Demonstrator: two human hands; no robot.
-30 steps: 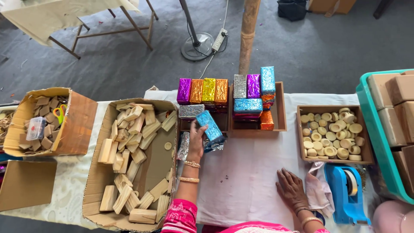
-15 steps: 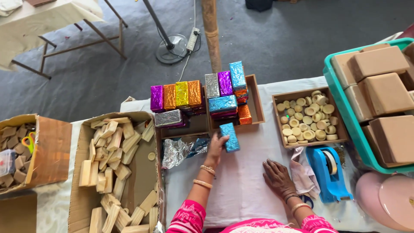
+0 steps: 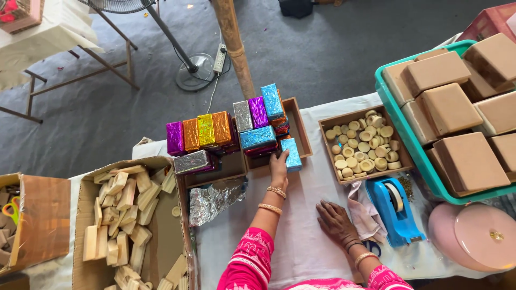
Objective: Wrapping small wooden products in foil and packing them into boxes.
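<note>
white-clothed table (image 3: 301,241): our left hand (image 3: 278,161) clamped on blue foil-wrapped block (image 3: 293,154), setting it beside stacked wrapped blocks (image 3: 258,126); right hand (image 3: 334,221) flat, fingers apart; release comes next, we judge.

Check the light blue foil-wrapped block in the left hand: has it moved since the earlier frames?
Yes. The left hand has carried the light blue block forward, away from the crumpled foil sheet, to the front edge of the wooden tray.

Two hands (image 3: 279,164); one blue tape dispenser (image 3: 394,208).
</note>
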